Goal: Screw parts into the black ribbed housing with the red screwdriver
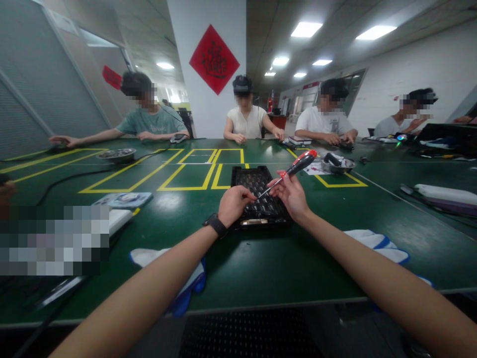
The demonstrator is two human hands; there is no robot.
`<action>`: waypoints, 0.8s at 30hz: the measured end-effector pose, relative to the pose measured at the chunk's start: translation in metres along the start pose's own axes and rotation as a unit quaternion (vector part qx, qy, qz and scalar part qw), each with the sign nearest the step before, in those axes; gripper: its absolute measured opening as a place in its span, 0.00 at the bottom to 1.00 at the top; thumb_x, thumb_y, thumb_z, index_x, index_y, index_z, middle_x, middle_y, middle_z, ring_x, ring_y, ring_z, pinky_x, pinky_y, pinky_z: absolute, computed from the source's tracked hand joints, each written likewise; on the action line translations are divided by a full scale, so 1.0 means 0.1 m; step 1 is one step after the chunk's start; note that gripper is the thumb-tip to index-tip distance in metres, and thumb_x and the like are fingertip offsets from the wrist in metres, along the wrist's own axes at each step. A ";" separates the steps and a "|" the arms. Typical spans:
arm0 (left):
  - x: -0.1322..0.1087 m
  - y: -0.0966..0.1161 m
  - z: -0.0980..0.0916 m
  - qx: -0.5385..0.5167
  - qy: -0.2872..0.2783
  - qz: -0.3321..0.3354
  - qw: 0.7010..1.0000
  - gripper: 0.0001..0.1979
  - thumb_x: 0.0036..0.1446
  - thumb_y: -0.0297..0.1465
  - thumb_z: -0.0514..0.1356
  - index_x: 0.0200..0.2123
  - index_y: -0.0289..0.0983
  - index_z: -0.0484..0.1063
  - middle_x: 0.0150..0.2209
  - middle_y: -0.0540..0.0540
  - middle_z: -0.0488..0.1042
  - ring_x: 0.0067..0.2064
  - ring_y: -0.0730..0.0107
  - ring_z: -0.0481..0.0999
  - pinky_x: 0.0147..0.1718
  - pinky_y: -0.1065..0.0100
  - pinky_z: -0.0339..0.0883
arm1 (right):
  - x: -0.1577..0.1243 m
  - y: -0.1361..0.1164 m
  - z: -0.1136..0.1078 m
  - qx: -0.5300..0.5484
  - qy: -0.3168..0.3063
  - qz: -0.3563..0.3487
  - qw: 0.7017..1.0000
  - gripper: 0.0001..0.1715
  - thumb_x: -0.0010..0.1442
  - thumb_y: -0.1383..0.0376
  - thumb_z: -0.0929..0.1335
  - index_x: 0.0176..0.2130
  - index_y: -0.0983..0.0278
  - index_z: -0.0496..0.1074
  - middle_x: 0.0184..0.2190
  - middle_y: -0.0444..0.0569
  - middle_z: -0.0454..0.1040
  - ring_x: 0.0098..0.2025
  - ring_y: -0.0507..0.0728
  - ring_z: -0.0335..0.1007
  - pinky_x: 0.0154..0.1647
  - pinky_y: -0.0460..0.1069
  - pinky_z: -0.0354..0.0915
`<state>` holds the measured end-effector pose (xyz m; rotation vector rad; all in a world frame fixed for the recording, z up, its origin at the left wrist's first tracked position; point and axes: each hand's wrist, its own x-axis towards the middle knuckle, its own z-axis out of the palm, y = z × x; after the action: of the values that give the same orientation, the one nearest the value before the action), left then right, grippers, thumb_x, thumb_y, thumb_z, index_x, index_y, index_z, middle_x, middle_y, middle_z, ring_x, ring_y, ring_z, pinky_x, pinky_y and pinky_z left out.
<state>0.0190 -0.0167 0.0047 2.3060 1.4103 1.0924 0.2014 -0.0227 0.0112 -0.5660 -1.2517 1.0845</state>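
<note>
My right hand (292,196) grips a screwdriver (298,165) with a red and black handle, near where the shaft begins. The handle points up to the right and the thin shaft slants down to the left. At the shaft's tip the fingers of my left hand (235,203) are pinched together; whether they hold the tip or a small part there is too small to tell. Beneath both hands lies a black case (257,179), its inside filled with many small pieces that I cannot make out singly. A dark band is on my left wrist.
White and blue gloves lie by my left forearm (149,256) and right forearm (372,239). Metal bowls stand at the left (117,155) and right (337,164). Yellow tape marks the green table (238,278). A black cable crosses the left side. Several people sit opposite.
</note>
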 end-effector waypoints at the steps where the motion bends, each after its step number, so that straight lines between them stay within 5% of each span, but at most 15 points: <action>1: 0.00 0.00 0.00 0.001 0.003 0.001 1.000 0.05 0.48 0.25 0.61 0.29 0.38 0.77 0.32 0.48 0.76 0.35 0.71 0.72 0.39 0.70 0.64 | 0.00 0.00 0.00 0.003 0.000 -0.002 1.000 0.16 0.59 0.53 0.60 0.44 0.60 0.60 0.29 0.44 0.72 0.26 0.49 0.68 0.29 0.46 0.63; 15: 0.01 0.00 0.00 -0.011 0.002 0.027 1.000 0.05 0.49 0.27 0.61 0.30 0.38 0.77 0.32 0.48 0.76 0.35 0.71 0.72 0.38 0.70 0.64 | -0.03 -0.03 0.04 -0.015 -0.042 0.011 0.999 0.17 0.59 0.53 0.60 0.43 0.60 0.60 0.30 0.45 0.73 0.27 0.50 0.70 0.31 0.48 0.65; 24: 0.03 -0.05 0.04 0.032 -0.026 0.002 0.999 0.09 0.47 0.26 0.61 0.33 0.39 0.78 0.34 0.47 0.76 0.36 0.69 0.72 0.39 0.69 0.64 | -0.02 0.00 0.01 -0.021 -0.004 -0.006 1.000 0.17 0.58 0.52 0.60 0.43 0.59 0.61 0.30 0.44 0.72 0.26 0.49 0.68 0.29 0.47 0.65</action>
<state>0.0187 -0.0112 0.0006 2.3640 1.4429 0.9955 0.2005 -0.0240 0.0104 -0.5857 -1.2863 1.0535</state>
